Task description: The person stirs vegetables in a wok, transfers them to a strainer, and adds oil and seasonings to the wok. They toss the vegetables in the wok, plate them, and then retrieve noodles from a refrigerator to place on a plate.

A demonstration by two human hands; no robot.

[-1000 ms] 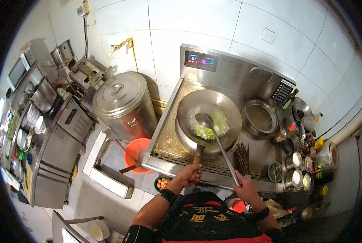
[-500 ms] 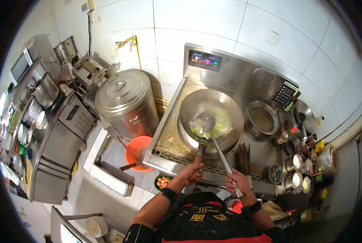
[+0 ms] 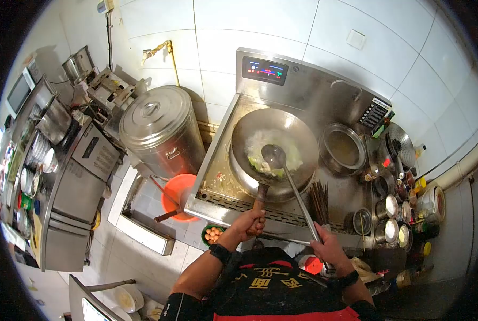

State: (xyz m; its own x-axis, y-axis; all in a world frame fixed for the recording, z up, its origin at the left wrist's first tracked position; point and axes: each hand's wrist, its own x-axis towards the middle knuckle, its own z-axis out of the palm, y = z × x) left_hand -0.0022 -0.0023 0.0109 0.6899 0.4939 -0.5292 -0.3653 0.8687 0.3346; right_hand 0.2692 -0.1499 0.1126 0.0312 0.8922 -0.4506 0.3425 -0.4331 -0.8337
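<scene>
A steel wok (image 3: 298, 125) stands on the stove, with steam over pale green vegetables (image 3: 258, 160) and whitish bits inside. My left hand (image 3: 248, 223) is closed round the wok's wooden handle (image 3: 259, 202). In my right hand (image 3: 329, 245) is the long metal handle of a ladle (image 3: 274, 156), whose round bowl rests among the vegetables near the middle of the wok. Both wrists wear dark bands.
A lidded steel pot (image 3: 161, 120) and an orange bucket (image 3: 179, 187) stand left of the stove (image 3: 212, 184). Eggs (image 3: 213, 234) fill a green bowl. Right of the wok are a water-filled pan (image 3: 343, 150), a bamboo brush (image 3: 319, 200) and several seasoning containers (image 3: 390, 230).
The view has shifted slightly. My right hand has moved down and to the right along with the ladle handle. My left hand still grips the wok handle.
</scene>
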